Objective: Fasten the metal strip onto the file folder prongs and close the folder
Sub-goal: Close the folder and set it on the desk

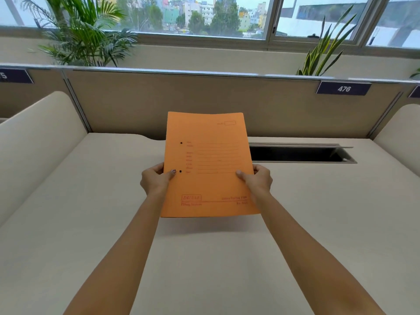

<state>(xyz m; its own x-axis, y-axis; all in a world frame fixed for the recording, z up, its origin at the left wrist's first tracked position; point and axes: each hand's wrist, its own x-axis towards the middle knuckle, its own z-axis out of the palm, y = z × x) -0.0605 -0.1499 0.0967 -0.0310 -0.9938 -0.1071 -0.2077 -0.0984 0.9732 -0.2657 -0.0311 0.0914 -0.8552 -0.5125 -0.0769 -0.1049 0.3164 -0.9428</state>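
An orange file folder (208,164) is closed and held up above the desk, its printed front cover facing me. Two small punched holes show near its left edge. My left hand (155,179) grips the folder's left edge with the thumb on the cover beside the lower hole. On the opposite side, my right hand (258,178) holds the right edge, thumb on the cover. The folder casts a shadow on the desk below it. No metal strip or prongs show from this side.
A beige desk (204,258) stretches under my arms, with cubicle partitions at the back and both sides. An open cable slot (300,154) lies at the back right. A sign reading 476 (343,88) hangs on the back partition. Plants stand by the windows.
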